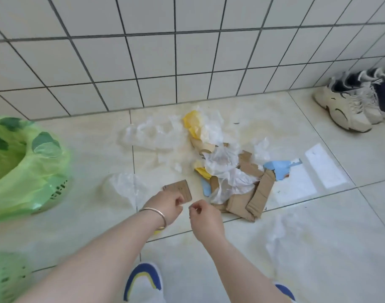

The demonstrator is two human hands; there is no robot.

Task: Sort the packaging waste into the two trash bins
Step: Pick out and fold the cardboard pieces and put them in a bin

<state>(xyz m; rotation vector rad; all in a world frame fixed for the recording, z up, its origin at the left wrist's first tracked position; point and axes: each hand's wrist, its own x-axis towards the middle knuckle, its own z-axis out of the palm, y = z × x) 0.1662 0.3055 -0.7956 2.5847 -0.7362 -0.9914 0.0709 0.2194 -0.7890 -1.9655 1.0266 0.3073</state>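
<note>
The left hand (165,204) pinches a small card piece (180,190) just above the floor (296,248). The right hand (205,217) is right beside it, fingers curled, holding nothing I can see. The waste pile (228,171) lies just past both hands. A green bin (23,171) sits far left, another (5,278) nearer.
</note>
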